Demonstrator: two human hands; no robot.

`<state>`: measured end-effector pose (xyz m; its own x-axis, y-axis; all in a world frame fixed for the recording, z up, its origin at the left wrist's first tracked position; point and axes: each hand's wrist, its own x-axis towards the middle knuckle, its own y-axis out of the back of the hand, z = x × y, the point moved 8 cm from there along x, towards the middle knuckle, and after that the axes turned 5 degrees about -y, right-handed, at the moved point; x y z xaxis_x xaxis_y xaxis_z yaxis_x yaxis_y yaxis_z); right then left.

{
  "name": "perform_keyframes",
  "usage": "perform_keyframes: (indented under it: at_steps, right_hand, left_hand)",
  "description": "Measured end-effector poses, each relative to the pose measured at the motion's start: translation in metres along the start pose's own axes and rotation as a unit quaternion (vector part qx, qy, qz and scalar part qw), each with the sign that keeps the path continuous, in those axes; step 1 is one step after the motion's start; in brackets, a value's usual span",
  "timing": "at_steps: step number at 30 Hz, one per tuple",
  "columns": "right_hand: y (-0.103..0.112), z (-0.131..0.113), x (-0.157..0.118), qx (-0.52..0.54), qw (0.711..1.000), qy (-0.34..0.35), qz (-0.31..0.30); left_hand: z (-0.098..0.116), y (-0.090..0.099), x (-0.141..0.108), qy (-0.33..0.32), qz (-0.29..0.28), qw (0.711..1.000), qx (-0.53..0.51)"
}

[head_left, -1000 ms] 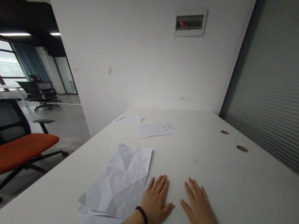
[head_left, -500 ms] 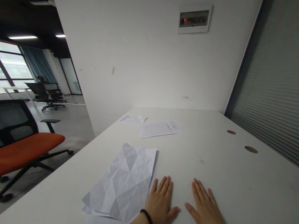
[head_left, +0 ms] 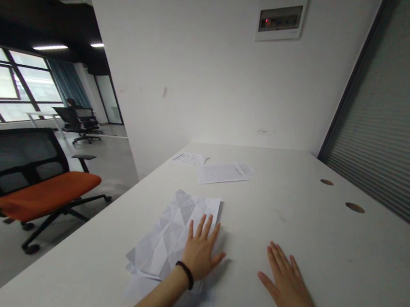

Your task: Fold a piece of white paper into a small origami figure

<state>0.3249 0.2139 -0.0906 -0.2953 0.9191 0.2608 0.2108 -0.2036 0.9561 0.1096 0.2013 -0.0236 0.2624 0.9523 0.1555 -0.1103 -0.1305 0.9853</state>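
Observation:
A creased white sheet of paper [head_left: 164, 240], patterned with triangular fold lines, lies at the left part of the white table [head_left: 283, 183]. Plain paper [head_left: 139, 287] shows from under its near edge. Over the right side of the creased sheet is my left hand [head_left: 200, 255], fingers spread, a dark band around its wrist; whether it touches the paper I cannot tell. My right hand [head_left: 288, 285] rests flat on the bare tabletop to the right, its thumb apart from the fingers. Neither hand holds anything.
Printed sheets [head_left: 225, 173] and another printed paper [head_left: 189, 158] lie farther back. Two round holes [head_left: 355, 208] pierce the table's right side. An orange-seated chair [head_left: 50, 194] stands left of the table. A wall closes the far end; a blind [head_left: 396, 147] borders the right.
My left hand has moved left and forward from beside the creased sheet to over it, its fingers spreading wider. My right hand stays nearly in place. The view has shifted slightly.

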Motion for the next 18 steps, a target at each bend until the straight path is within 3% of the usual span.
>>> perform_keyframes:
  at_steps: [3,8,12,15,18]
  right_hand:
    - [0.0,0.001,0.001,-0.002,1.0,-0.003,-0.006]
    - [0.01,-0.02,0.005,0.023,1.0,0.001,-0.012]
    - [0.02,-0.081,0.012,0.091,0.989,0.091,-0.067]
    - [0.02,-0.126,0.026,0.131,0.979,0.101,-0.117]
    - [0.016,-0.162,0.045,0.157,0.975,0.092,-0.131]
  left_hand:
    - [-0.035,-0.014,-0.019,0.082,-0.058,0.995,0.015]
    - [-0.054,-0.021,-0.036,0.108,-0.086,0.99,0.005]
    - [-0.081,0.004,-0.029,0.155,-0.043,0.987,0.018]
    - [-0.116,0.022,-0.03,0.233,-0.001,0.97,0.073]
    - [-0.146,0.009,-0.041,0.297,-0.037,0.95,0.087]
